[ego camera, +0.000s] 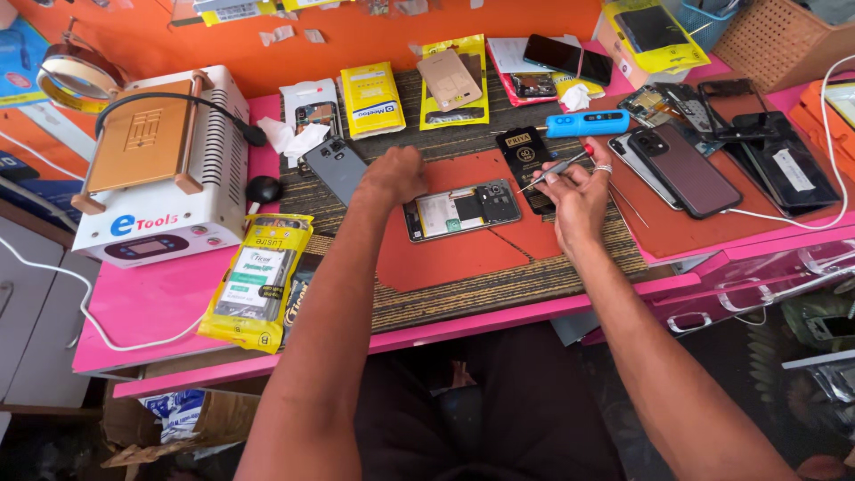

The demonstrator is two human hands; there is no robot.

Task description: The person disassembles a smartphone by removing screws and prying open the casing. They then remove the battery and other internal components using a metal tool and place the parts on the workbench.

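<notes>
While the right hand pinches slim metal tweezers between closed fingers, tip aimed at the opened phone, the left hand is curled at the phone's left end, fingers hidden; cannot tell whether they grip. Phone lies back-off on a red mat, mid desk. Judged light, rigid, but fragile inside: exposed board and camera. Best held by the frame edges. Blue driver behind; white heating machine far left.

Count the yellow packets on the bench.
5: two behind the opened phone, one at the front left edge, two by the far wall; others may be hidden.
</notes>
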